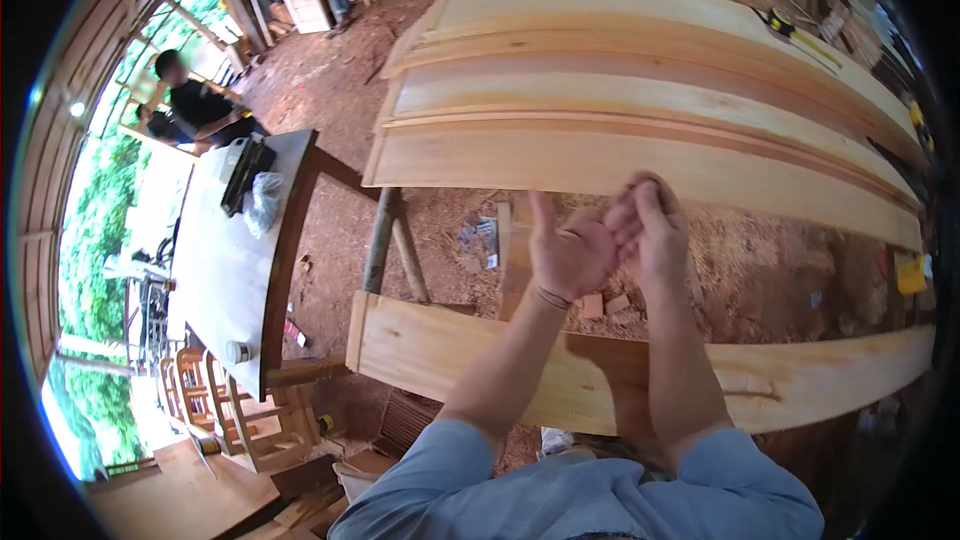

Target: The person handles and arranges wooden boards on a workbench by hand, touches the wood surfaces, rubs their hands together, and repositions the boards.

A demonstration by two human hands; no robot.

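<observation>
Both of my hands are raised in the middle of the view, close together above the gap between the wooden boards. My left hand has its palm turned up and its thumb apart, with a thin band on the wrist. Beside it, my right hand has its fingers curved toward the left palm; nothing shows in either hand. Below my forearms lies a long pale plank. Beyond my hands are several wide, pale boards side by side, with a yellow tape measure on the far one.
At left stands a table with a black case, a plastic bag and a small can. People are at the far left. Wooden chair frames stand below. Sawdust and wood scraps cover the ground.
</observation>
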